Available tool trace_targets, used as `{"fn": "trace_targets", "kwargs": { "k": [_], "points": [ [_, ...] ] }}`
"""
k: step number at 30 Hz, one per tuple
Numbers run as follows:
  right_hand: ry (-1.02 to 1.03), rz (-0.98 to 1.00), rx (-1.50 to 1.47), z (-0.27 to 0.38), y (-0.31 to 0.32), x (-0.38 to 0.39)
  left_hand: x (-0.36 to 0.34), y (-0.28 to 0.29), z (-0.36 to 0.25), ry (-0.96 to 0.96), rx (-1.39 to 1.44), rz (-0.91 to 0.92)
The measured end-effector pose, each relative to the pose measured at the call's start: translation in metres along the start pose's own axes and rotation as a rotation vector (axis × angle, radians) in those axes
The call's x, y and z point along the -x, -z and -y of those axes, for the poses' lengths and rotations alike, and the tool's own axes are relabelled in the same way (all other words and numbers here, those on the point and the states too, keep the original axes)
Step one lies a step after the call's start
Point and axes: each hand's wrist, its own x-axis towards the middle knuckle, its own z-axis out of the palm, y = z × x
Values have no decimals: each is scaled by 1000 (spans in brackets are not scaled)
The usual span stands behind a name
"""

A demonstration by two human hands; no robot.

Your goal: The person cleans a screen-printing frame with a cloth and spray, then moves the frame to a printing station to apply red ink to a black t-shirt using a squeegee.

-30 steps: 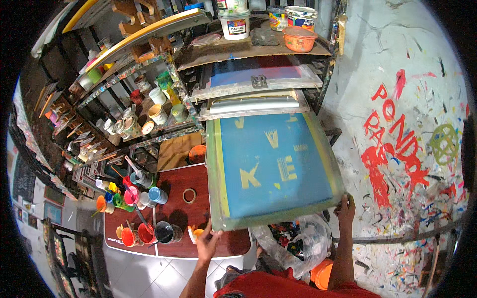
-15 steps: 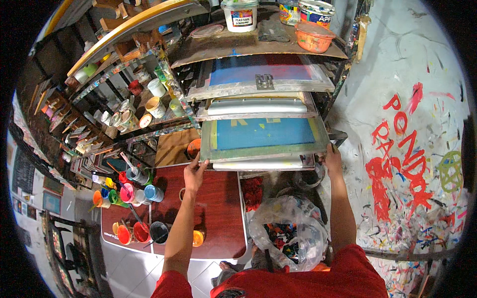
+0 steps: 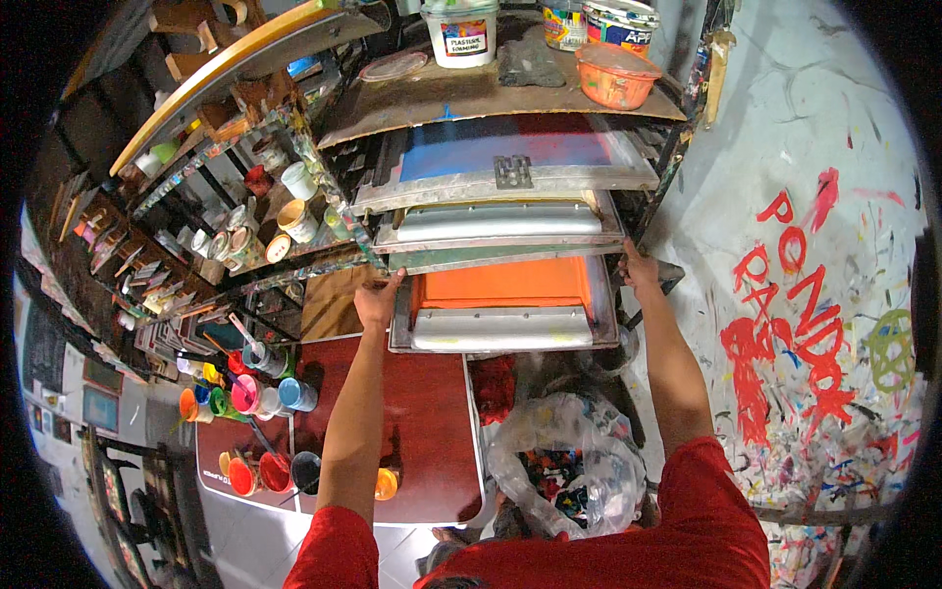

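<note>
A silk-screen frame (image 3: pixel 498 258) with a green-stained edge lies almost wholly inside the rack, only its front strip showing. My left hand (image 3: pixel 377 297) is closed at its front left corner, thumb against the edge. At the front right corner, my right hand (image 3: pixel 639 268) grips the same frame, its fingers partly hidden. Directly below sits another screen frame (image 3: pixel 503 342) with an orange panel and a pale metal bar along its front. Above are a frame with a silver bar (image 3: pixel 500 222) and a blue-and-red screen (image 3: pixel 505 147) with a metal hinge on its front edge.
The rack's top board (image 3: pixel 442 98) carries a white tub (image 3: pixel 461 34) and an orange tub (image 3: pixel 616 77). Paint cups (image 3: pixel 245 393) stand on a dark red table (image 3: pixel 422 432) at lower left. A clear plastic bag (image 3: pixel 510 461) lies below the rack; a paint-smeared wall (image 3: pixel 785 128) rises at right.
Both hands have pushed the blue-and-green screen frame farther back into the rack, raising it slightly. The orange screen beneath it has come into sight.
</note>
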Motion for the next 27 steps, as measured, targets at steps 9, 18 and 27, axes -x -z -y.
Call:
{"fn": "trace_targets", "kwargs": {
  "k": [9, 18, 27],
  "points": [
    [855, -457, 189, 52, 16, 45, -14, 53, -8, -29, 409, -121],
    [130, 69, 89, 171, 25, 19, -39, 76, -160, 209, 450, 153],
    [146, 264, -122, 167, 19, 22, -67, 68, -121, 406, 984, 260]
  ]
}}
